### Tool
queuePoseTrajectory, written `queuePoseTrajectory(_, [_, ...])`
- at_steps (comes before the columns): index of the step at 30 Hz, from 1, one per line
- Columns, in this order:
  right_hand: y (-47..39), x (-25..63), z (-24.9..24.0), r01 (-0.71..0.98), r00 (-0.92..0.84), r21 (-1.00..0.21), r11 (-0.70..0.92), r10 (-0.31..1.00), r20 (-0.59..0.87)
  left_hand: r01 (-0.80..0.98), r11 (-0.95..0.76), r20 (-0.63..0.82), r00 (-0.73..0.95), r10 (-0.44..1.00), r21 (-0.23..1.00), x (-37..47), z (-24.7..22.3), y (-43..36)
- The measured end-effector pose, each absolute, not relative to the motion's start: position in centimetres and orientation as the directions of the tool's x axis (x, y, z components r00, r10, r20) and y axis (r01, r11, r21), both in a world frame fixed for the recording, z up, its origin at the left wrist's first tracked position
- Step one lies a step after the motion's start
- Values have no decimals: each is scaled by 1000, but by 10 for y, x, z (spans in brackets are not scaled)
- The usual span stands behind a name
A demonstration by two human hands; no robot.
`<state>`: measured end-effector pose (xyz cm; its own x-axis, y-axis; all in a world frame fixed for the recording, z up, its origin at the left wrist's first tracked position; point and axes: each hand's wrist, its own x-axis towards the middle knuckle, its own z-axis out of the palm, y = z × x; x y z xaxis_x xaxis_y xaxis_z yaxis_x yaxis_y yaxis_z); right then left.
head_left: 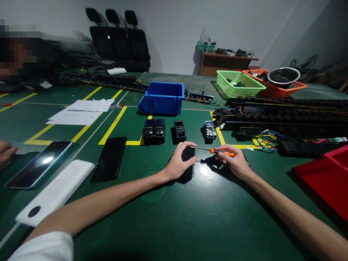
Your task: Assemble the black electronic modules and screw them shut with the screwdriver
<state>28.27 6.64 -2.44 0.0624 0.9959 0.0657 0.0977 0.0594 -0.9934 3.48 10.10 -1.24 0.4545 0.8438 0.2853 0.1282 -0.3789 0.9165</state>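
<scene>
My left hand (179,161) is closed around a black box-shaped device (189,167), holding it on the green table. In my right hand (234,159) is a screwdriver (223,152) with an orange and black handle. Its thin shaft points left, and the tip reaches the upper right edge of the device near my left fingertips. Just beyond stand two black modules with small screens (154,131), side by side. A single black housing (179,131) is to their right. Farther right sits a bare circuit board with a small display (209,130).
A blue bin (164,98) stands behind the modules. Phones (109,159) and a white slab (57,192) lie left, near another person's hand (5,154). To the right are a red bin (326,177), coloured wires (268,139), long black rails (272,116) and a green basket (240,85).
</scene>
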Motion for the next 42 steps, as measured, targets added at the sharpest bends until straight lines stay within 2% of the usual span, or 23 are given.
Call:
queuePoseTrajectory(6, [63,284,-25,60,51,-997,57,997,60,142,-335,248,426,870,931,19,-15,95])
queuePoseTrajectory(17, [61,287,-24,221,-45,-971,91,996,83,196,-388,271,445,854,901,22,-13,94])
queuePoseTrajectory(42, [65,298,-28,286,-21,-947,145,989,145,188,-378,260,455,852,907,22,-12,94])
